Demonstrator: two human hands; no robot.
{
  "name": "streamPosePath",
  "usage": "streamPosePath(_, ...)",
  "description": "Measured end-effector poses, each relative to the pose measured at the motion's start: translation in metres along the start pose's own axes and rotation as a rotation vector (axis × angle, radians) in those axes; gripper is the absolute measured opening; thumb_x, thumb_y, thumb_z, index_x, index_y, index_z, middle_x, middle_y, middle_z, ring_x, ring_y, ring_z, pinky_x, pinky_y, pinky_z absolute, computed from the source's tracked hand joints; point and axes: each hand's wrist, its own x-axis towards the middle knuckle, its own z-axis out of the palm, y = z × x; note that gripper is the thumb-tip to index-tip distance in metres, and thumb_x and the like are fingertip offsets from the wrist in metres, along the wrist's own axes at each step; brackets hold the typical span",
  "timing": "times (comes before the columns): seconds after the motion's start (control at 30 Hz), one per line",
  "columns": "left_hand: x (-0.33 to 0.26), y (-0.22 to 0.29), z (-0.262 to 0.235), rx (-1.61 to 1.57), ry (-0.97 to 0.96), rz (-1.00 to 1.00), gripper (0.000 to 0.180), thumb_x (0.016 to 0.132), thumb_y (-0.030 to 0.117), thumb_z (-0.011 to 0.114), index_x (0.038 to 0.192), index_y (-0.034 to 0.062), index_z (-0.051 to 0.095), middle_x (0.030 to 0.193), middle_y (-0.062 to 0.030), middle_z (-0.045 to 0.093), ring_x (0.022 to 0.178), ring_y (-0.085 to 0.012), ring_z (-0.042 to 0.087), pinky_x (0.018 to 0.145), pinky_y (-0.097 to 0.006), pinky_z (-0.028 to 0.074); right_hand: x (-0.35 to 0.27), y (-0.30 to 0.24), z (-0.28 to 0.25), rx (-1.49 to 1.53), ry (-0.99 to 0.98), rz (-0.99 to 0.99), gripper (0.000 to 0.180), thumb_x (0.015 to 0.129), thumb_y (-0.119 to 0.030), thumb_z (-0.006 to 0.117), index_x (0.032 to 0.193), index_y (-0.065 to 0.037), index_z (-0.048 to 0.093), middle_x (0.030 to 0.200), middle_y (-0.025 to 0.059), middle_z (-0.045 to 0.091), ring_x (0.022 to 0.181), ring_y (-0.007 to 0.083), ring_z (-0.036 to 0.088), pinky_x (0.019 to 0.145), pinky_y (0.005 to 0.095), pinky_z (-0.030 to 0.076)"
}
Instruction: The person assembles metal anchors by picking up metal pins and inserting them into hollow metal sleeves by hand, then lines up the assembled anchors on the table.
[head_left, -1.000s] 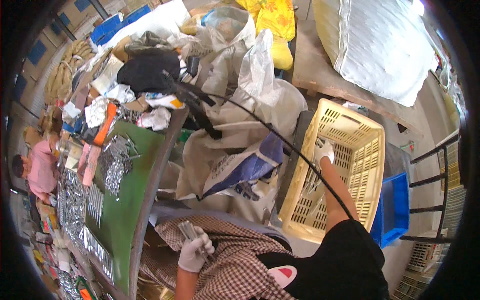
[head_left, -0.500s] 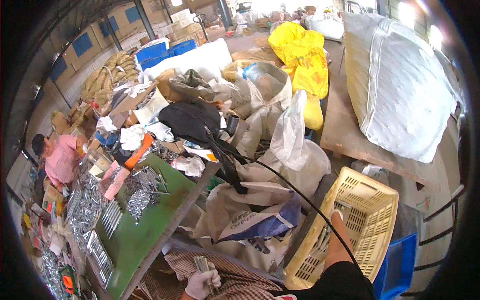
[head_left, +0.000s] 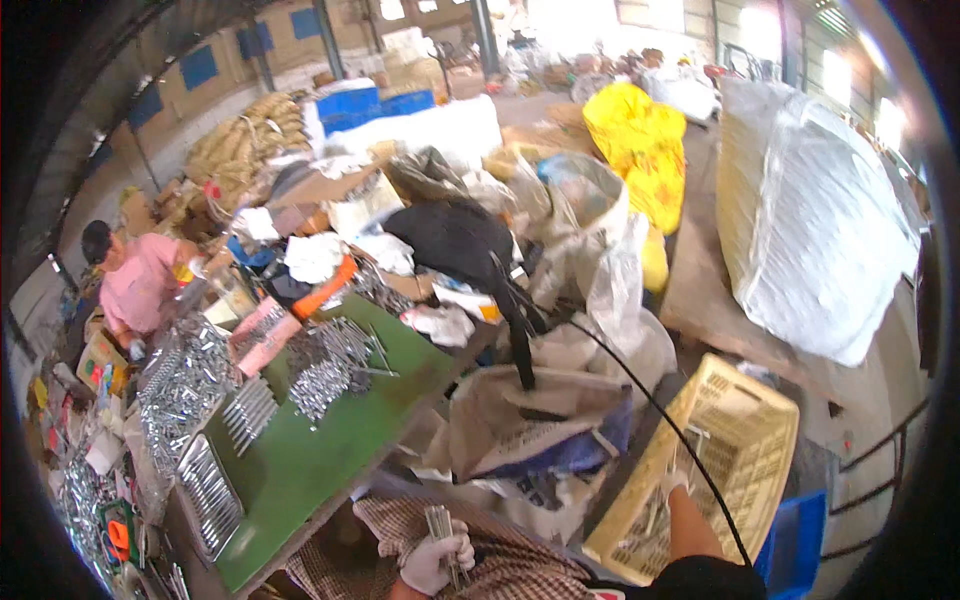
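Observation:
My left hand point(head_left: 438, 562), in a white glove, is closed round a bundle of thin metal rods point(head_left: 440, 521) in front of my checked clothing. My right hand point(head_left: 676, 484), also gloved, reaches down into a pale yellow slotted crate point(head_left: 748, 392). It is close to some loose metal rods inside; its fingers are too blurred to show whether they grip one. On the green tabletop point(head_left: 310, 487) to the left, a tray of metal rods point(head_left: 210, 500) lies beside a short row of rods point(head_left: 250, 412) and a heap of small shiny metal parts point(head_left: 325, 385).
A black cable point(head_left: 640, 392) arches across to my right arm. Open woven sacks point(head_left: 540, 420) stand between table and crate. A blue crate point(head_left: 795, 545) sits at lower right, and a big white bulk bag point(head_left: 805, 230) rests beyond. A person in pink point(head_left: 145, 280) works at far left.
My view has tilted, so the scene sits lower and further right. My right hand has moved deeper into the yellow crate. The left hand keeps its bundle of rods.

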Motion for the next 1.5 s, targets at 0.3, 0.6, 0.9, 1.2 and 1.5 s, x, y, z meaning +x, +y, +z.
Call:
streamPosePath(0.3,-0.006,0.004,-0.002,-0.016,-0.111,-0.014,0.024,0.082,0.012,0.058,0.106,0.0110,0.054,0.069,-0.0009,0.044,0.060,-0.0140,0.042,0.054,-0.030,0.035,-0.196,-0.022,-0.232,1.306,0.352,0.423,0.043,0.068,-0.018,0.072,0.104,0.003,0.060,0.081,0.0134,0.062,0.071,0.0204,0.059,0.064,0.0349,0.047)
streamPosePath(0.6,-0.009,-0.002,-0.009,-0.089,-0.165,-0.047,0.025,0.084,0.009,0.056,0.108,0.0111,0.053,0.073,-0.0019,0.048,0.063,-0.0147,0.047,0.058,-0.031,0.041,-0.243,0.056,-0.267,2.368,0.593,0.067,0.009,0.080,-0.014,0.061,0.081,-0.009,0.054,0.063,0.0004,0.050,0.048,0.0092,0.046,0.045,0.0217,0.045)
streamPosePath(0.9,-0.007,-0.001,-0.010,-0.219,-0.219,0.132,0.040,0.086,0.010,0.055,0.124,0.0095,0.043,0.132,-0.0147,0.045,0.116,-0.0270,0.049,0.089,-0.040,0.048,-0.302,-0.098,-0.331,2.401,0.117,-0.566,0.013,0.087,-0.017,0.057,0.093,-0.006,0.053,0.079,0.0038,0.056,0.064,0.0131,0.053,0.052,0.0256,0.046)
streamPosePath(1.2,-0.022,-0.004,-0.015,-0.391,-0.072,0.582,0.059,0.084,0.007,0.056,0.137,0.0159,0.031,0.143,-0.0112,0.033,0.131,-0.0295,0.034,0.109,-0.047,0.029,-0.386,-0.317,-0.362,2.260,-0.884,-0.427,0.026,0.078,-0.004,0.055,0.103,-0.007,0.047,0.085,0.0078,0.051,0.061,0.0148,0.047,0.051,0.0256,0.041)
streamPosePath(1.5,-0.044,0.001,-0.039,-0.498,0.211,0.799,0.050,0.079,0.008,0.062,0.125,0.0064,0.042,0.097,-0.0089,0.058,0.086,-0.0219,0.059,0.079,-0.041,0.052,-0.422,-0.371,-0.372,1.320,-0.663,-0.878,0.028,0.080,-0.023,0.065,0.096,-0.004,0.051,0.068,0.0018,0.051,0.048,0.0102,0.048,0.043,0.0222,0.039)
